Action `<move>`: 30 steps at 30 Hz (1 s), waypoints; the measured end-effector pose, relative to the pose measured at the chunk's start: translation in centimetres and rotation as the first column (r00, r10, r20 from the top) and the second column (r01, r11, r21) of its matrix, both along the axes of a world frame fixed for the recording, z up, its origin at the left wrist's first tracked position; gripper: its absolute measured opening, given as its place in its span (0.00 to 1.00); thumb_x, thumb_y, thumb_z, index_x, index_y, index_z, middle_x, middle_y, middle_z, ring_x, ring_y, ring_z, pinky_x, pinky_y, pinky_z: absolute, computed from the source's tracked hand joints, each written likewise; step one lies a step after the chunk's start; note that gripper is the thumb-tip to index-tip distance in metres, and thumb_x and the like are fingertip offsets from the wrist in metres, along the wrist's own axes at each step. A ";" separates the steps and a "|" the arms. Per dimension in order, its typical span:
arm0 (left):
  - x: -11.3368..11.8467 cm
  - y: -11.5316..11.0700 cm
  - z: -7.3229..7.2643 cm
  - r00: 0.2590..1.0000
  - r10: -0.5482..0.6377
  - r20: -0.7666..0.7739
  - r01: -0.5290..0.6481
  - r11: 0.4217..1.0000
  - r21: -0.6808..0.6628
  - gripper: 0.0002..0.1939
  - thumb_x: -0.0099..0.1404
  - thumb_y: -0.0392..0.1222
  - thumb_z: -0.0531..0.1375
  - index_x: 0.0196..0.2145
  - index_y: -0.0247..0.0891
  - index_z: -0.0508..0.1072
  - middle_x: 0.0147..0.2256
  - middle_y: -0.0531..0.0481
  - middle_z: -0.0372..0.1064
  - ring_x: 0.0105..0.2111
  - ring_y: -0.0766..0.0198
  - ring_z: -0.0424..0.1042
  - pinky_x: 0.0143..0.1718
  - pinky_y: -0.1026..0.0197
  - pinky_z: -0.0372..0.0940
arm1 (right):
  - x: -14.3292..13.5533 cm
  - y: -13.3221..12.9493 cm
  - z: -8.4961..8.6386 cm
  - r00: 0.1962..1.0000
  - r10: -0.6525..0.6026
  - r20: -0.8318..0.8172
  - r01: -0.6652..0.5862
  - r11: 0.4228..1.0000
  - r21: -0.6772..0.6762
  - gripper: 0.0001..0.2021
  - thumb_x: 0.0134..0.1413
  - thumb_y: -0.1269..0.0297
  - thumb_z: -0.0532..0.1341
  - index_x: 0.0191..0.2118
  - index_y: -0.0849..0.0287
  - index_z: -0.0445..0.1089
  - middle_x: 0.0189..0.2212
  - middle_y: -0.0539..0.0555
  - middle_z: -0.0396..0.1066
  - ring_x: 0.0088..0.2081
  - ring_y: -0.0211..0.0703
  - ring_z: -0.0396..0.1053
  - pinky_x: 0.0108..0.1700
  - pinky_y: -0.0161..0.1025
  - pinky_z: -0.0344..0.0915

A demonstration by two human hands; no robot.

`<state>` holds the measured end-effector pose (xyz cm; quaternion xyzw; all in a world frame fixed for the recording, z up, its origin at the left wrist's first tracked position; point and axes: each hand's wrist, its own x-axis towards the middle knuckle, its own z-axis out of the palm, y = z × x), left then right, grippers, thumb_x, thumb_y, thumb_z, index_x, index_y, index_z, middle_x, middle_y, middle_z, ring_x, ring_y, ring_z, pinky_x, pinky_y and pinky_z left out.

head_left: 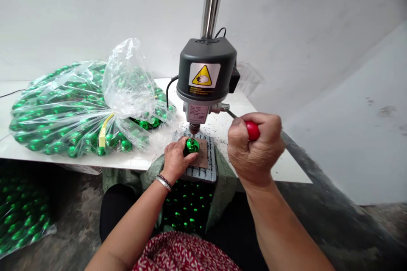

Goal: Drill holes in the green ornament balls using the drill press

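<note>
Under the dark grey drill press, my left hand grips a shiny green ball, fingers on its left and thumb at its front. The drill bit comes down to the ball's top; whether it has entered cannot be made out. Beneath the ball lies a brown board on the grey slotted drill base. My right hand is wrapped round the red knob at the end of the drill press lever.
A tied clear bag of green balls covers the table's left side. More green balls lie in a green sack between my knees. Another bag of green balls rests on the floor at left. Dark shavings dot the white table.
</note>
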<state>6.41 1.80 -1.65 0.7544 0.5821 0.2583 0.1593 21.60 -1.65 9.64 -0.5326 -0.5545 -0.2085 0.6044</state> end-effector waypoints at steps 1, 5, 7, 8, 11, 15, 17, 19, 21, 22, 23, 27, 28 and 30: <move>0.0 0.0 0.0 1.000 -0.001 0.004 0.001 1.000 0.000 0.27 0.61 0.49 0.64 0.56 0.41 0.67 0.44 0.44 0.75 0.46 0.51 0.70 0.49 0.52 0.60 | 0.0 0.0 -0.2 1.000 -0.004 0.006 0.004 1.000 0.008 0.04 0.56 0.62 0.56 0.33 0.55 0.62 0.24 0.47 0.67 0.26 0.34 0.65 0.32 0.35 0.64; 0.0 0.1 -0.1 1.000 -0.003 0.011 0.003 1.000 0.001 0.29 0.60 0.49 0.64 0.57 0.40 0.67 0.43 0.43 0.75 0.45 0.50 0.70 0.49 0.51 0.60 | 0.2 0.0 -1.4 0.999 -0.013 0.036 0.012 0.999 0.039 0.02 0.55 0.64 0.56 0.34 0.55 0.63 0.26 0.48 0.68 0.27 0.35 0.66 0.31 0.35 0.63; 0.0 0.0 -0.2 1.000 0.002 0.010 -0.002 1.000 0.000 0.29 0.60 0.49 0.64 0.57 0.40 0.67 0.43 0.43 0.75 0.45 0.49 0.70 0.49 0.51 0.60 | 0.2 -0.2 -2.7 0.998 0.012 0.061 -0.015 0.998 0.053 0.02 0.54 0.66 0.57 0.35 0.55 0.63 0.26 0.48 0.68 0.28 0.34 0.66 0.31 0.35 0.63; 0.0 0.0 -0.3 1.000 0.006 0.012 -0.006 1.000 0.000 0.29 0.60 0.49 0.64 0.57 0.41 0.67 0.43 0.43 0.75 0.45 0.50 0.70 0.49 0.51 0.60 | 0.3 -0.3 -3.3 0.997 0.033 0.073 -0.038 0.998 0.057 0.03 0.53 0.67 0.57 0.35 0.54 0.63 0.26 0.47 0.67 0.28 0.34 0.66 0.31 0.34 0.63; 0.0 0.0 -0.3 1.000 0.009 0.029 -0.010 1.000 0.012 0.29 0.59 0.49 0.65 0.56 0.41 0.67 0.44 0.43 0.75 0.45 0.50 0.70 0.50 0.51 0.60 | 0.2 -0.5 -4.4 0.994 0.084 0.073 -0.089 0.994 0.065 0.04 0.53 0.68 0.58 0.35 0.54 0.62 0.25 0.46 0.66 0.27 0.34 0.66 0.31 0.34 0.63; 0.2 0.3 -0.2 0.998 0.013 0.067 -0.013 1.000 0.006 0.25 0.58 0.48 0.65 0.52 0.40 0.70 0.39 0.45 0.75 0.42 0.52 0.71 0.47 0.53 0.62 | 0.0 0.5 -1.1 0.996 0.057 -0.070 -0.053 0.997 0.057 0.05 0.55 0.60 0.57 0.33 0.55 0.63 0.25 0.47 0.67 0.25 0.33 0.64 0.28 0.33 0.60; 0.2 0.4 -0.1 0.994 0.000 0.111 0.002 1.000 -0.013 0.22 0.56 0.46 0.66 0.49 0.40 0.71 0.36 0.48 0.74 0.39 0.54 0.71 0.45 0.54 0.62 | 0.1 1.5 1.9 0.992 0.058 -0.110 -0.056 0.998 0.020 0.09 0.56 0.57 0.56 0.32 0.57 0.64 0.24 0.47 0.66 0.23 0.30 0.60 0.26 0.32 0.56; 0.1 0.3 -0.1 0.983 -0.027 0.183 0.030 0.999 -0.017 0.20 0.55 0.44 0.66 0.46 0.40 0.72 0.35 0.49 0.74 0.38 0.56 0.71 0.44 0.56 0.63 | 0.3 2.5 4.7 0.975 0.097 -0.200 -0.116 0.990 -0.083 0.11 0.54 0.56 0.57 0.29 0.59 0.63 0.20 0.45 0.61 0.21 0.28 0.54 0.24 0.32 0.52; -0.2 0.0 -0.2 0.963 -0.052 0.266 0.058 0.998 -0.013 0.21 0.55 0.42 0.66 0.47 0.39 0.71 0.37 0.49 0.74 0.40 0.57 0.71 0.46 0.55 0.64 | 0.5 3.3 6.5 0.964 0.083 -0.252 -0.127 0.978 -0.163 0.11 0.53 0.58 0.59 0.27 0.60 0.61 0.19 0.44 0.58 0.22 0.26 0.52 0.26 0.32 0.51; -0.6 -0.2 -0.2 0.952 -0.067 0.300 0.076 0.997 -0.017 0.22 0.54 0.41 0.66 0.48 0.39 0.70 0.39 0.48 0.74 0.42 0.56 0.71 0.48 0.55 0.64 | 0.5 3.5 7.0 0.961 0.073 -0.268 -0.127 0.974 -0.188 0.11 0.52 0.58 0.60 0.27 0.60 0.61 0.19 0.43 0.57 0.22 0.26 0.52 0.27 0.31 0.51; -1.0 -0.5 -0.2 0.942 -0.085 0.325 0.098 0.995 -0.024 0.24 0.54 0.41 0.66 0.49 0.38 0.70 0.42 0.47 0.74 0.44 0.56 0.71 0.49 0.54 0.64 | 0.6 3.6 7.1 0.958 0.068 -0.279 -0.128 0.971 -0.202 0.11 0.52 0.59 0.60 0.27 0.60 0.60 0.19 0.43 0.57 0.23 0.26 0.52 0.28 0.31 0.51; -3.1 -2.0 0.0 0.900 -0.287 0.329 0.312 0.950 -0.023 0.30 0.52 0.42 0.68 0.53 0.40 0.70 0.51 0.44 0.72 0.52 0.53 0.68 0.57 0.51 0.62 | 0.5 3.5 6.6 0.951 0.095 -0.295 -0.151 0.973 -0.175 0.11 0.55 0.58 0.58 0.29 0.60 0.60 0.21 0.42 0.58 0.24 0.25 0.53 0.30 0.30 0.52; -3.7 -2.4 0.1 0.877 -0.352 0.328 0.378 0.926 -0.016 0.29 0.52 0.44 0.69 0.52 0.40 0.71 0.52 0.44 0.72 0.53 0.53 0.68 0.58 0.51 0.61 | 0.5 3.5 6.5 0.951 0.100 -0.293 -0.155 0.973 -0.170 0.11 0.55 0.58 0.58 0.29 0.60 0.60 0.21 0.42 0.58 0.25 0.26 0.53 0.30 0.30 0.52; -4.7 -2.5 0.5 0.846 -0.403 0.350 0.432 0.902 -0.006 0.25 0.55 0.47 0.67 0.50 0.40 0.73 0.50 0.45 0.73 0.51 0.54 0.71 0.56 0.53 0.64 | 0.4 3.4 6.4 0.953 0.098 -0.286 -0.151 0.974 -0.170 0.11 0.55 0.58 0.58 0.29 0.61 0.60 0.22 0.43 0.58 0.25 0.26 0.53 0.31 0.31 0.53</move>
